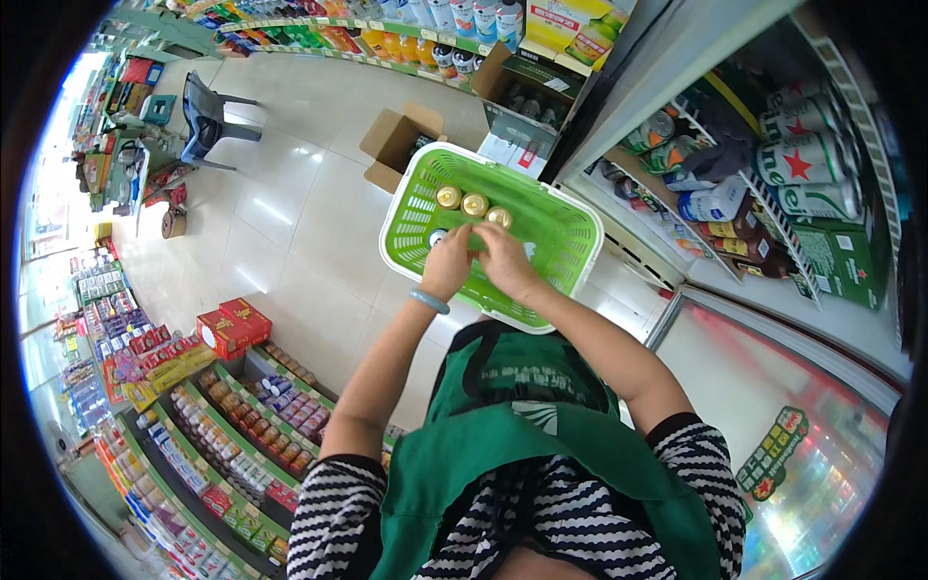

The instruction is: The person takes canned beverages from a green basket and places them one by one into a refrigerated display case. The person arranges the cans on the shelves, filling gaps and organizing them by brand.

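A bright green plastic shopping basket (558,246) with a white rim is in front of me. My left hand (446,262), with a pale bangle on its wrist, and my right hand (505,262) are over it, fingertips close together. Whether something small is between the fingers cannot be made out. Just beyond them in the basket, several gold-topped cans (474,205) stand in a slanting row. Another can (437,236) with a dark, silvery top is partly covered by my left hand.
On my right is an open drinks fridge holding beer cans (801,163) and bottles; its glass door (790,449) swings toward me. Open cardboard boxes (395,145) sit on the tiled floor beyond the basket. Snack shelves (239,435) run at lower left, and a plastic chair (206,119) stands farther off.
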Action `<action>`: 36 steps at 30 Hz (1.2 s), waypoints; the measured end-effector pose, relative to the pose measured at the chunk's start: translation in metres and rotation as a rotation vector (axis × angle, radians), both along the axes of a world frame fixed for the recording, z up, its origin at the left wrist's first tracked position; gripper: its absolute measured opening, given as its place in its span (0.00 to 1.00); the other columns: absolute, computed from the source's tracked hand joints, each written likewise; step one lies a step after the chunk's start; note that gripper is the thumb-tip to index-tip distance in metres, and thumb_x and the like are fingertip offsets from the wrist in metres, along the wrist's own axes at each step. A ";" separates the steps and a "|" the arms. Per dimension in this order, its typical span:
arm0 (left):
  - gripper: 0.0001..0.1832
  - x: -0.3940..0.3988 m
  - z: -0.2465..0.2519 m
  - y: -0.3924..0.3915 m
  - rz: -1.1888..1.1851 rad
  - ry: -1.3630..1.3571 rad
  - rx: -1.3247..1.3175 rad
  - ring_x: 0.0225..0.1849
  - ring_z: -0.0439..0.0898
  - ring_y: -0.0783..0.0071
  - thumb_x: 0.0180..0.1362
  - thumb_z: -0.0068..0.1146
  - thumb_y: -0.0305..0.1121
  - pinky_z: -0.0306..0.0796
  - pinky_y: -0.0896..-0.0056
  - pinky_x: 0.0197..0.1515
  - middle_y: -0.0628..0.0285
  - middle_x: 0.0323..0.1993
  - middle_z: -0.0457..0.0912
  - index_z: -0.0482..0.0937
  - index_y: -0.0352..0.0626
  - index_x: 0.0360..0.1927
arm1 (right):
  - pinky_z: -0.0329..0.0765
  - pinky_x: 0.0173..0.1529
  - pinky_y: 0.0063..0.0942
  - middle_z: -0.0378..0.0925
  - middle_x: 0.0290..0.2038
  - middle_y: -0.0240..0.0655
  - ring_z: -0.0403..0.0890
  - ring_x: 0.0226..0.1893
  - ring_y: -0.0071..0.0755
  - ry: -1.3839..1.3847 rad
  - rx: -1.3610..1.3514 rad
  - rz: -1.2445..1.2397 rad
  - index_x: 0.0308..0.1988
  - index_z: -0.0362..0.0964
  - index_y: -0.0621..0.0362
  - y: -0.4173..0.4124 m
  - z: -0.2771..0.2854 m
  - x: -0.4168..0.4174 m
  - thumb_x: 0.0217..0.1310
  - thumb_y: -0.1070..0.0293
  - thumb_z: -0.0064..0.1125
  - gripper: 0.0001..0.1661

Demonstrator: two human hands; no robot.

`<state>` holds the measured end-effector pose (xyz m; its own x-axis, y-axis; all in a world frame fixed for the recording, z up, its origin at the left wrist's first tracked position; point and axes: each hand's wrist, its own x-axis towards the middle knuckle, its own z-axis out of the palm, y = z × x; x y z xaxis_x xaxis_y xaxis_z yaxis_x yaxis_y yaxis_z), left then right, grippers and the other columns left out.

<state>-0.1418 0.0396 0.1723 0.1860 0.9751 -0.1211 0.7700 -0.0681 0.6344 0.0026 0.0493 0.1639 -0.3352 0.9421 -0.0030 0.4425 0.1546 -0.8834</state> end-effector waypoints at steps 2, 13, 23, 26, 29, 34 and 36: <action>0.26 -0.016 -0.034 -0.010 0.029 0.106 -0.060 0.40 0.78 0.43 0.47 0.56 0.20 0.73 0.51 0.41 0.42 0.41 0.76 0.68 0.35 0.53 | 0.76 0.49 0.40 0.72 0.51 0.45 0.76 0.49 0.52 -0.073 -0.036 0.045 0.50 0.68 0.62 -0.009 -0.043 -0.023 0.47 0.80 0.59 0.26; 0.30 -0.054 -0.167 0.005 0.008 0.475 -0.201 0.49 0.76 0.42 0.52 0.53 0.23 0.76 0.55 0.46 0.39 0.57 0.66 0.62 0.36 0.61 | 0.77 0.50 0.43 0.56 0.63 0.55 0.73 0.53 0.58 -0.302 -0.263 0.152 0.63 0.51 0.62 -0.004 -0.170 -0.093 0.51 0.79 0.54 0.39; 0.23 -0.063 -0.118 0.029 -0.087 0.332 -0.227 0.34 0.81 0.47 0.40 0.69 0.32 0.77 0.52 0.37 0.45 0.36 0.79 0.74 0.38 0.41 | 0.71 0.59 0.39 0.63 0.61 0.51 0.70 0.57 0.54 -0.102 -0.433 0.069 0.64 0.54 0.59 -0.003 -0.158 -0.073 0.41 0.73 0.66 0.49; 0.20 -0.060 -0.033 0.047 -0.111 0.119 -0.230 0.29 0.82 0.55 0.38 0.71 0.35 0.77 0.62 0.31 0.50 0.25 0.82 0.80 0.35 0.34 | 0.65 0.64 0.35 0.64 0.61 0.45 0.66 0.61 0.47 0.004 -0.393 0.219 0.65 0.53 0.57 0.009 -0.083 -0.027 0.37 0.69 0.71 0.54; 0.23 -0.042 0.062 0.070 -0.027 -0.163 -0.667 0.27 0.81 0.70 0.40 0.71 0.37 0.74 0.72 0.24 0.57 0.26 0.82 0.81 0.34 0.39 | 0.64 0.64 0.33 0.66 0.60 0.44 0.67 0.61 0.44 0.200 -0.413 0.242 0.66 0.53 0.57 0.007 -0.012 0.015 0.37 0.68 0.71 0.55; 0.26 0.029 0.197 0.098 -0.198 -0.273 -0.500 0.26 0.79 0.75 0.42 0.70 0.44 0.75 0.75 0.28 0.58 0.26 0.82 0.80 0.31 0.37 | 0.67 0.61 0.32 0.69 0.57 0.45 0.71 0.58 0.40 0.362 -0.301 0.008 0.64 0.55 0.60 0.003 0.092 0.078 0.32 0.65 0.77 0.58; 0.28 0.058 0.234 0.097 -0.239 -0.333 -0.251 0.28 0.80 0.75 0.43 0.71 0.42 0.75 0.75 0.32 0.58 0.30 0.82 0.78 0.31 0.42 | 0.67 0.60 0.32 0.69 0.56 0.44 0.71 0.57 0.39 0.438 -0.224 -0.121 0.63 0.55 0.61 -0.003 0.137 0.098 0.32 0.65 0.78 0.57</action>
<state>-0.0839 0.1370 0.4067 0.4703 0.8483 -0.2434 0.5037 -0.0316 0.8633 0.1009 0.0465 0.3013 -0.2392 0.9665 -0.0930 0.0256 -0.0895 -0.9957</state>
